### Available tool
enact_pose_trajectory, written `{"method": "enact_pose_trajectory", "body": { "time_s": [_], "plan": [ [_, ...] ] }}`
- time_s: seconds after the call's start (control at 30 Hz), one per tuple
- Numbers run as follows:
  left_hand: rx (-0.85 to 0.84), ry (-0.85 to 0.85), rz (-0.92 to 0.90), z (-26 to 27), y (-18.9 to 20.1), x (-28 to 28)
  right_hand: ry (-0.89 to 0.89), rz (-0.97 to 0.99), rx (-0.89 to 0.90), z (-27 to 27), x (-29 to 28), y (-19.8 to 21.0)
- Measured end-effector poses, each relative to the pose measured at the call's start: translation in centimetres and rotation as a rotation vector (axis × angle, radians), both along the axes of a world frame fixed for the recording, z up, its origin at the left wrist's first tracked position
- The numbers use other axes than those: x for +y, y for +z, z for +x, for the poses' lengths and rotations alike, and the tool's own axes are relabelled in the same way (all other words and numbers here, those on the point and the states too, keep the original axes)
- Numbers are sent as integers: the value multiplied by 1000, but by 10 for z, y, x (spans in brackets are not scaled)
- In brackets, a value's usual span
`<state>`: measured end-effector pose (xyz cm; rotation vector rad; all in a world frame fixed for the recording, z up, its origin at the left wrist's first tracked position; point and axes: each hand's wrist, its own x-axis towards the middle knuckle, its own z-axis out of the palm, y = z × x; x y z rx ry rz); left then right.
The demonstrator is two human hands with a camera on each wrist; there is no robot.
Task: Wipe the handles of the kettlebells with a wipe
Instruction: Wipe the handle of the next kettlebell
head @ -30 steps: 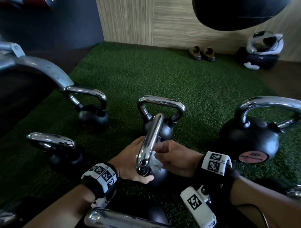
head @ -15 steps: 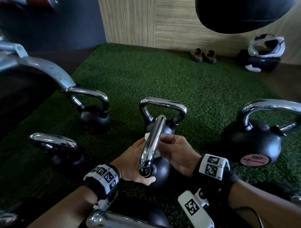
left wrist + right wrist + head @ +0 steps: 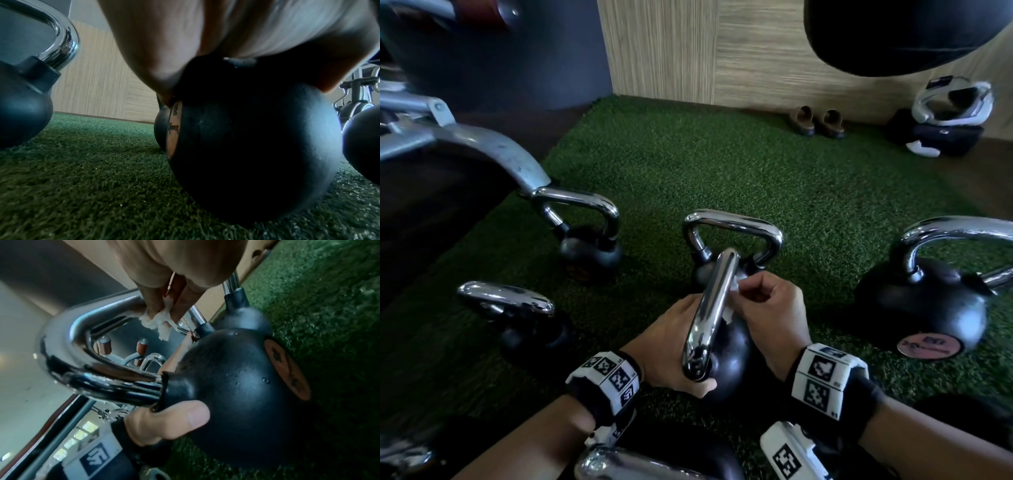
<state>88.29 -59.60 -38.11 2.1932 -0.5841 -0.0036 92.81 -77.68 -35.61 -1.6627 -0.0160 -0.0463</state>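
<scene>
Between the two hands, a black kettlebell (image 3: 729, 356) sits on the green turf (image 3: 722, 178), its chrome handle (image 3: 710, 308) running away from the person. To the left of that handle, the left hand (image 3: 671, 349) wraps the ball of the kettlebell, fingers curled round the far side and the thumb (image 3: 170, 421) pressed on the near shoulder just below the handle's base. To the right, the right hand (image 3: 770, 308) pinches a small white wipe (image 3: 732, 291) with curled fingers (image 3: 152, 301) and holds it against the handle's inner side, near its far end. Beyond the right hand stands a second kettlebell (image 3: 732, 240), upright, close behind the held one. Further right of that hand rests a larger kettlebell (image 3: 921, 301) with a pink label; left of the left hand stand two more (image 3: 589, 253) (image 3: 530, 329), well apart from it.
</scene>
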Motion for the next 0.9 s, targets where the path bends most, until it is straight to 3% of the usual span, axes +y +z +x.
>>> {"method": "enact_pose_trajectory", "body": {
  "time_s": [0.27,0.43,0.73,0.83,0.9],
  "plan": [
    [55,27,57,1,3,-2,-178,-247,-90,28,3,3],
    [56,36,65,1,2,-2,-163,-321,0,31,12,-3],
    [122,29,110,3,-2,2,-100,-468,-68,23,14,-8],
    [57,37,267,-1,6,1,-82,-407,-23,18,13,-10],
    [98,-2,428,-2,18,2,-72,-370,9,17,2,-8]
  ]
}}
